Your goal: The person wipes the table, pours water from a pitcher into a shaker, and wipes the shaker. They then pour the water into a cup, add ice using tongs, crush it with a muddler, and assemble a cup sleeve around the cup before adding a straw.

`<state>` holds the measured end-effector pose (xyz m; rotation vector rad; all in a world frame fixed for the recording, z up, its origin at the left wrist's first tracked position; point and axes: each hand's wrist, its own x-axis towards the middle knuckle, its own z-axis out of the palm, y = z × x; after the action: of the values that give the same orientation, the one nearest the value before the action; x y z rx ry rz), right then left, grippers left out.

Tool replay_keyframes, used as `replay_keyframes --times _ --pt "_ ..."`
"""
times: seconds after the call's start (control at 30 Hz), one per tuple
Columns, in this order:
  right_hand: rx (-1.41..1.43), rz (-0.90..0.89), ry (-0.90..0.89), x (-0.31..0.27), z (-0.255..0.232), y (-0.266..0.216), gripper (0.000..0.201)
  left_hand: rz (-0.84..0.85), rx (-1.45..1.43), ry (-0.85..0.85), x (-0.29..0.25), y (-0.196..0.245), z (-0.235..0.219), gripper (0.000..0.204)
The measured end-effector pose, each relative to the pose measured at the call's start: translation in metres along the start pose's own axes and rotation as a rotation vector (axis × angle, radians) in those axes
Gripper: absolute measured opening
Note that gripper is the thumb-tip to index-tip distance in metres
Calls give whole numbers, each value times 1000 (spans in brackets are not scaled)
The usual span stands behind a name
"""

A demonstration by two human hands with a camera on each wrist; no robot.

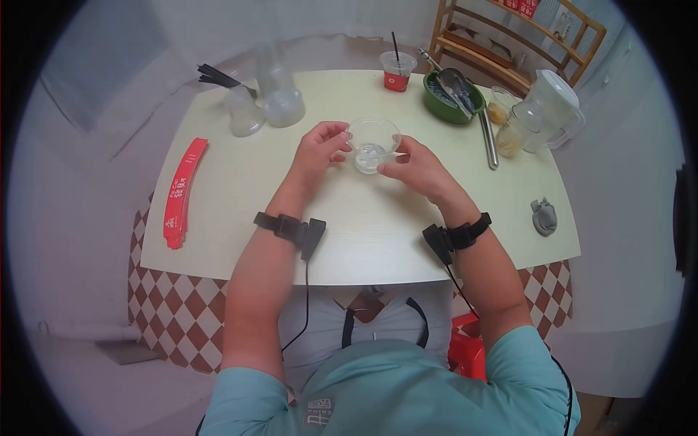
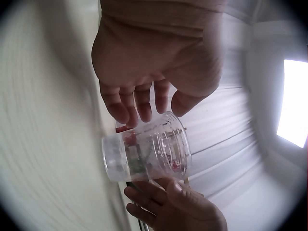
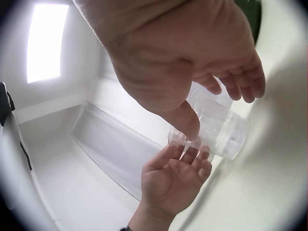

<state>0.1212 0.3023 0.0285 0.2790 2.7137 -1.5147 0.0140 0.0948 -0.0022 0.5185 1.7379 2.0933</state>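
Note:
A clear plastic cup stands tilted at the middle of the pale table, with something clear at its bottom. My left hand holds it at the rim from the left, thumb and fingers curled toward it. My right hand grips it from the right. In the left wrist view the cup lies between the left hand above and the right hand below. In the right wrist view the right hand's thumb presses the rim of the cup, and the left hand meets the rim from below.
A stack of red paper sleeves lies at the table's left. At the back stand stacked clear cups, black straws, a red cup with a straw, a green bowl with a scoop and a pitcher. A grey cloth lies right.

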Motion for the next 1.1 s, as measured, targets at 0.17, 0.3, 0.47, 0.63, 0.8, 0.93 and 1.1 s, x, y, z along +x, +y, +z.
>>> replay_keyframes --times 0.17,0.3,0.47,0.63,0.8,0.93,1.1 --pt "228 -166 30 17 14 21 83 -43 2 -72 2 -3 0 27" --pt "421 -249 -12 27 14 36 90 -63 22 -92 -1 1 5 27" --pt "470 -275 -30 27 15 45 87 51 167 216 0 9 1 26" --pt "447 -266 -12 25 13 47 86 249 280 534 26 23 -50 26" --pt "412 -250 -12 25 12 45 88 341 948 488 80 46 -97 36" --pt "423 -249 -9 26 12 47 87 307 1378 214 108 52 -107 44" --pt "399 -257 -9 23 11 43 85 86 1442 124 130 56 -112 50"
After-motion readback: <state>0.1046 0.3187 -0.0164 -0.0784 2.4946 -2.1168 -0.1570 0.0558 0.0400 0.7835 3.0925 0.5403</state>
